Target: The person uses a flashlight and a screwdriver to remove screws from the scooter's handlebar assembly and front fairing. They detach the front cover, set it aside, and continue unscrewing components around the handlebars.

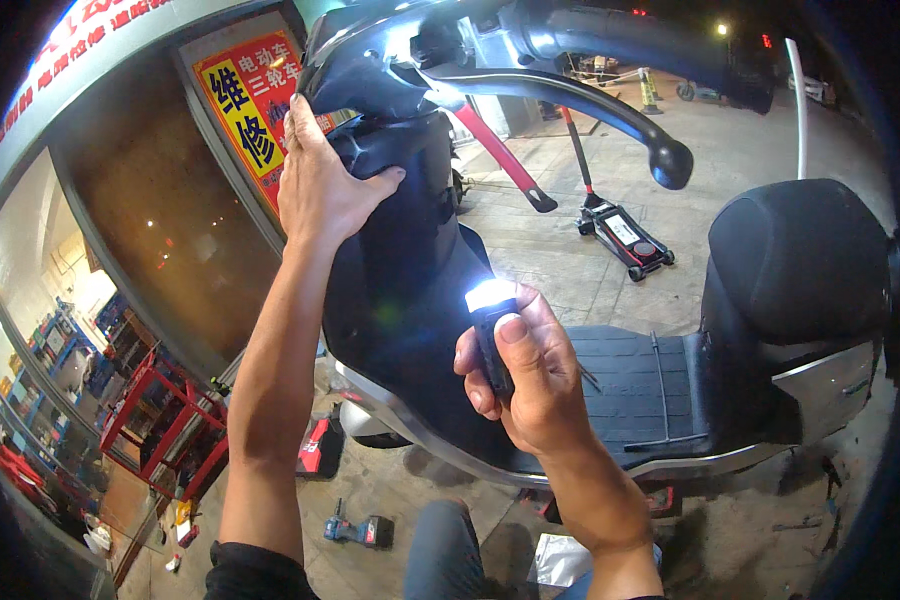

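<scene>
A black scooter fills the middle of the view. My left hand grips its black plastic handlebar cover, thumb spread across the panel beneath and fingertips at the cover's left edge. My right hand holds a small black flashlight, its lit end upward, in front of the scooter's front panel. A red-handled bar tool hangs at a slant from the handlebar housing, below the black brake lever. On the ribbed footboard lies a metal T-handle tool, with the black seat to its right.
A floor jack stands on the pavement beyond the scooter. On the left are a shopfront door and a red metal cart. A cordless drill, an open red-and-black case and a white bag lie on the ground.
</scene>
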Available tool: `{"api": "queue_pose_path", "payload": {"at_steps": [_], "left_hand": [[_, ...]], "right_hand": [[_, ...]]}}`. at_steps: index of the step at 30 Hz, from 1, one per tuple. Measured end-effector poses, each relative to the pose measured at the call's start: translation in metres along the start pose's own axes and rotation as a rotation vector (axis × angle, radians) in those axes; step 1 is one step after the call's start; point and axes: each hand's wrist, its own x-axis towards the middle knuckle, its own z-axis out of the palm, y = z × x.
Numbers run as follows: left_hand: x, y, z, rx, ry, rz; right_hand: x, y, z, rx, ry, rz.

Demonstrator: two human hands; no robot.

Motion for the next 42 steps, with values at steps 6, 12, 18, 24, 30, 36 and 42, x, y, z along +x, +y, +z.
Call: {"api": "queue_pose_path", "payload": {"at_steps": [6, 12, 18, 24, 30, 36, 42], "left_hand": [[-0.001, 0.004, -0.002, 0.014, -0.047, -0.050], [-0.001, 0.006, 0.000, 0.038, -0.060, -0.076], [0.000, 0.003, 0.005, 0.024, -0.003, -0.026], [0.000, 0.002, 0.003, -0.011, -0.033, -0.042], [0.001, 0.004, 0.004, -0.012, -0.029, -0.036], [-0.001, 0.004, 0.004, 0.011, -0.022, -0.061], [-0.001, 0.003, 0.005, 0.016, -0.003, -0.046]], "right_hand": [[0.000, 0.001, -0.001, 0.004, 0.004, -0.072], [0.000, -0.004, -0.014, 0.021, 0.028, -0.082], [0.016, -0.002, -0.018, -0.170, 0.019, -0.242], [0.061, -0.020, -0.018, -0.936, 0.258, -0.840], [0.097, -0.036, 0.008, -1.002, 0.403, -0.962], [0.092, -0.032, 0.016, -0.973, 0.444, -1.048], [0.088, -0.036, 0.015, -0.943, 0.451, -1.090]]}}
